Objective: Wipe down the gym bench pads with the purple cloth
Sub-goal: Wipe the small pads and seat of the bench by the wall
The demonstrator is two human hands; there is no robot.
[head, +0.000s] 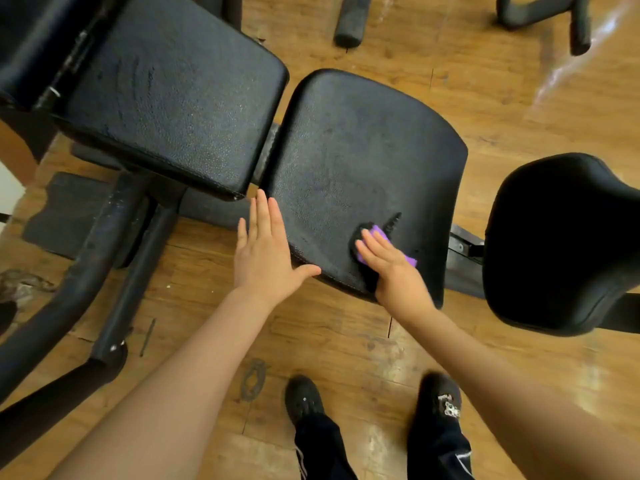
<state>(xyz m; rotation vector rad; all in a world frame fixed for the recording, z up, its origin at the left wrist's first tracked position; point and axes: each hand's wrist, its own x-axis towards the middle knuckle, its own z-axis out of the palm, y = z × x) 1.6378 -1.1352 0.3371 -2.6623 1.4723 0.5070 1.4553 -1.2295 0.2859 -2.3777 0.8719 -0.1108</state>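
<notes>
Right hand (394, 268) pressing purple cloth (381, 237) on seat pad (363, 161), no legible writing

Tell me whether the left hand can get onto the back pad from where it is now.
Probably yes. The left hand lies flat at the seat pad's near corner, holding nothing, and the back pad begins just beyond its fingertips with only the narrow gap between pads to cross.

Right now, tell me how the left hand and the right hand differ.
The left hand lies flat and bare at the seat pad's near left edge; the right hand presses the purple cloth onto that pad. Both have straight fingers.
</notes>
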